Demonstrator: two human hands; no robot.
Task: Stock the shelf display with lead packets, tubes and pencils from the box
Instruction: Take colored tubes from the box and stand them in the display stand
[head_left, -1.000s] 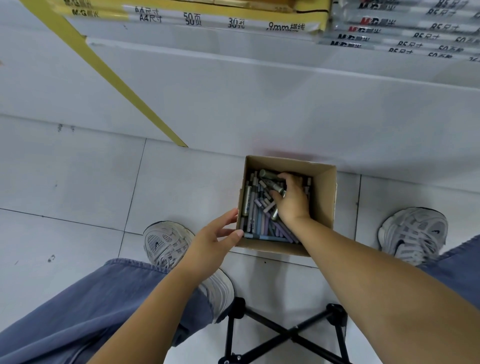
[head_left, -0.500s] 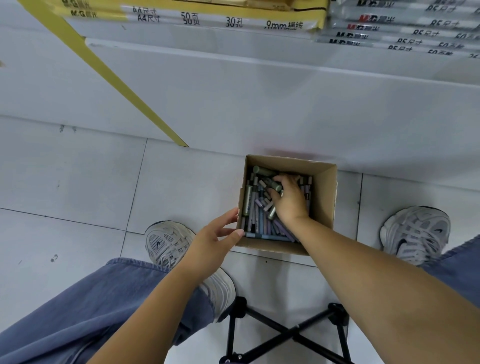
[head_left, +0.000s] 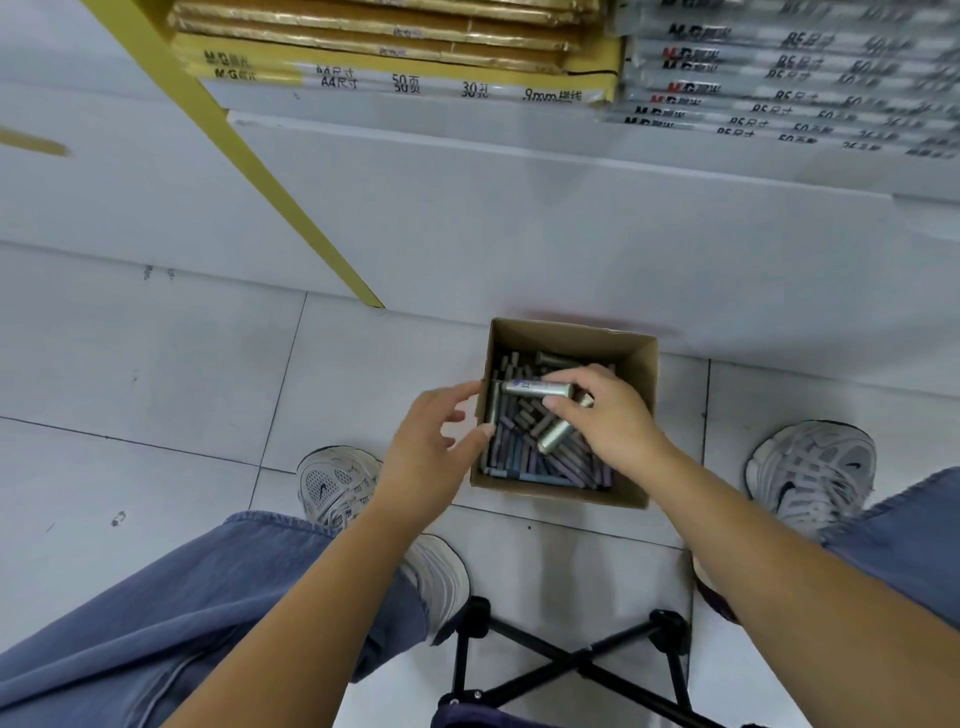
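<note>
A small open cardboard box stands on the floor against the shelf base, filled with several grey, blue and purple lead tubes. My right hand is over the box and grips silvery tubes: one tube sticks out to the left between thumb and fingers, another pokes down from the palm. My left hand hovers at the box's left edge with fingers spread and relaxed, fingertips close to the held tube, holding nothing.
The white shelf base runs behind the box. Above it lie stacked yellow notebook packs and grey packs. A yellow upright slants at left. My shoes flank the box; a black folding stool frame is below.
My right hand has risen out of the pile with tubes in its grip. My left hand has moved up and right toward the box and the held tube. The camera has tilted up slightly.
</note>
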